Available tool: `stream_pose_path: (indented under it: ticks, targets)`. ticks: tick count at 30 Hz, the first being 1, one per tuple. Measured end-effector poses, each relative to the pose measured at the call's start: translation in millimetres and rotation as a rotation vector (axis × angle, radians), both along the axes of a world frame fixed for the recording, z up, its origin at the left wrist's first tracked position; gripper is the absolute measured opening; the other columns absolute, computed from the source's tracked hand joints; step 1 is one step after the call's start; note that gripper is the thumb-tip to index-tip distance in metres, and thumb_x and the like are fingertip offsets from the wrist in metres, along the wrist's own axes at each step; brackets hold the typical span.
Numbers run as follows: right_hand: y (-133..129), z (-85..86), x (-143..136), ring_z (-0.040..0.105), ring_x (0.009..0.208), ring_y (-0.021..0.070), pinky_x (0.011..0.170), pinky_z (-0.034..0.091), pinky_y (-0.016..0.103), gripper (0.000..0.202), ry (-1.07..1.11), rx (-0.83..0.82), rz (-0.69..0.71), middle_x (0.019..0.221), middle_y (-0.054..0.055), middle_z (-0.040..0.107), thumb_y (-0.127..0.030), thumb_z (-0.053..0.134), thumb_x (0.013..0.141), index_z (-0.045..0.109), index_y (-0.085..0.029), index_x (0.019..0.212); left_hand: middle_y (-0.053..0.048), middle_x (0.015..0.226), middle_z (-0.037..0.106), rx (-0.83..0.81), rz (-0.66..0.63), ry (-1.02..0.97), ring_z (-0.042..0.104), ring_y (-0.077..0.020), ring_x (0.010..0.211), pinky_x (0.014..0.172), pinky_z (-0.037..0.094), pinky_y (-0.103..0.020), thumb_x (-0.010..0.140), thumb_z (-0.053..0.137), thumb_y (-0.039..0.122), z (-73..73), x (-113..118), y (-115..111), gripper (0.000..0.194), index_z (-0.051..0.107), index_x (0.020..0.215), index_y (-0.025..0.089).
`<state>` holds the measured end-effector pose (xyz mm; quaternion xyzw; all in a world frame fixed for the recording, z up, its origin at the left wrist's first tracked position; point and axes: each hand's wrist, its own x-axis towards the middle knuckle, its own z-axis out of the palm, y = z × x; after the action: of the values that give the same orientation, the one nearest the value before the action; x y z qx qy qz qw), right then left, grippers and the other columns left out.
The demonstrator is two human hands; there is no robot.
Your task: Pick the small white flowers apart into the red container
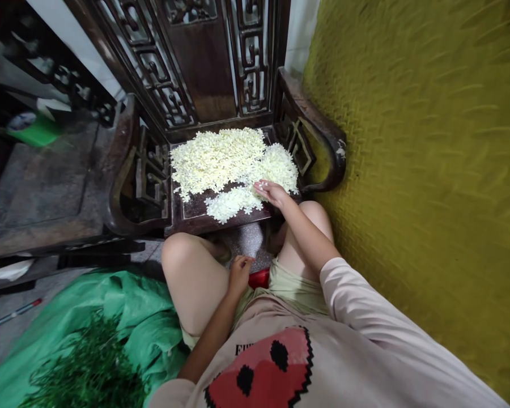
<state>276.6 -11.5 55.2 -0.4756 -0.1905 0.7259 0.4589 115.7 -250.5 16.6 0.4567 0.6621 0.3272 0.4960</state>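
Small white flowers (221, 158) lie in heaps on the seat of a dark carved wooden chair (191, 226) in front of me. One broad heap is at the back, another at the right, and a smaller one (233, 203) near the front edge. My right hand (272, 192) is at the right heap, palm turned up and slightly cupped, with a few white flowers resting on its fingers. Over my lap, my left hand (240, 275) is closed with its fingers curled together. Whether anything is between those fingers is hidden.
At lower left, a green sheet (153, 317) carries a pile of green leafy stems (93, 362). A dark wooden table (46, 175) with a green container (36, 129) stands at left. A yellow textured panel (429, 170) rises close on the right. The chair's curved armrests (334, 141) flank the seat.
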Motion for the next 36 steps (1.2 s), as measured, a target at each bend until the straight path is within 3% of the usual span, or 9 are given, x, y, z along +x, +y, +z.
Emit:
stream_pose_path:
  ticks: [8, 13, 19, 25, 31, 36]
  targets:
    - [-8, -1.4, -10, 0.062, 0.068, 0.0106, 0.065, 0.052, 0.023, 0.004, -0.102, 0.020, 0.121, 0.081, 0.005, 0.067, -0.019, 0.063, 0.080, 0.060, -0.016, 0.079, -0.005, 0.081, 0.060, -0.031, -0.027, -0.017, 0.056, -0.0157, 0.079, 0.075, 0.043, -0.029, 0.078, 0.051, 0.030, 1.9, 2, -2, 0.022, 0.069, 0.072, 0.018]
    - [-10, -4.9, -10, 0.055, 0.055, 0.0069, 0.052, 0.047, 0.017, 0.012, -0.178, 0.030, 0.133, 0.066, -0.001, 0.061, -0.011, 0.068, 0.072, 0.066, -0.017, 0.083, -0.004, 0.081, 0.060, -0.038, -0.045, -0.019, 0.057, -0.0159, 0.080, 0.076, 0.043, -0.029, 0.079, 0.050, 0.030, 6.5, 2, -2, 0.022, 0.069, 0.072, 0.019]
    - [-12, -9.0, -14, 0.062, 0.064, 0.0102, 0.064, 0.053, 0.022, 0.019, -0.125, 0.052, 0.099, 0.070, 0.001, 0.065, -0.007, 0.073, 0.065, 0.062, -0.015, 0.078, -0.004, 0.079, 0.061, -0.057, -0.046, -0.014, 0.057, -0.0153, 0.078, 0.075, 0.043, -0.028, 0.078, 0.051, 0.028, 9.4, 3, 0, 0.022, 0.068, 0.070, 0.018]
    - [-13, -8.3, -15, 0.065, 0.067, 0.0120, 0.063, 0.054, 0.023, 0.018, -0.106, 0.052, 0.115, 0.072, 0.004, 0.068, -0.006, 0.072, 0.066, 0.061, -0.014, 0.077, -0.004, 0.080, 0.060, -0.049, -0.042, -0.017, 0.056, -0.0155, 0.078, 0.075, 0.042, -0.028, 0.078, 0.050, 0.028, 6.8, 3, -1, 0.022, 0.068, 0.071, 0.018]
    - [-14, -10.5, -14, 0.058, 0.055, 0.0076, 0.050, 0.045, 0.017, 0.020, -0.212, 0.106, 0.157, 0.068, 0.002, 0.066, -0.014, 0.077, 0.060, 0.064, -0.014, 0.074, -0.004, 0.080, 0.059, -0.052, -0.054, -0.022, 0.056, -0.0158, 0.078, 0.076, 0.042, -0.029, 0.078, 0.050, 0.029, 4.9, 3, -2, 0.022, 0.068, 0.071, 0.018]
    - [-14, -10.5, -14, 0.057, 0.056, 0.0074, 0.049, 0.043, 0.017, 0.019, -0.230, 0.140, 0.163, 0.068, 0.000, 0.066, -0.019, 0.077, 0.060, 0.063, -0.015, 0.071, -0.004, 0.081, 0.059, -0.048, -0.047, -0.026, 0.056, -0.0156, 0.078, 0.075, 0.043, -0.029, 0.078, 0.051, 0.026, 4.5, 3, -2, 0.021, 0.068, 0.071, 0.018]
